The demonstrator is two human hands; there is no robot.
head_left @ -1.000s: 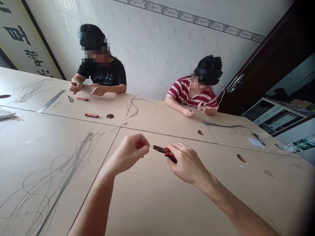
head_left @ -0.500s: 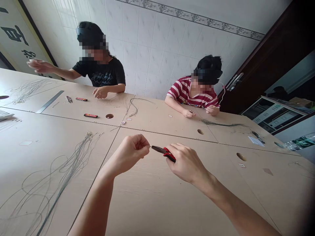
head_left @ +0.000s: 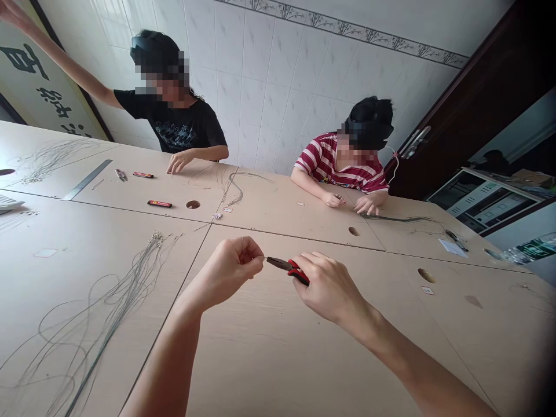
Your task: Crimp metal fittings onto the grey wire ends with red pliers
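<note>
Above the table, my left hand is closed in a pinch on a thin cord, a fine strand of which shows by the fingers. Wrapped round the red and black handles of a pair of pliers is my right hand. The dark jaws point left and meet a tiny end jutting from my left fingertips; what that end is, I cannot make out. To the left on the table lies a bundle of long grey cords with small metallic ends bunched at the top.
Across the table sit a person in a black shirt and one in a striped shirt, beside dark cords. A steel ruler, red-black cutters and round holes lie leftward and rightward.
My hands and the pliers have barely moved. The person in black has raised an arm up to the left. The striped-shirt person's hand has reached down onto the dark cords.
</note>
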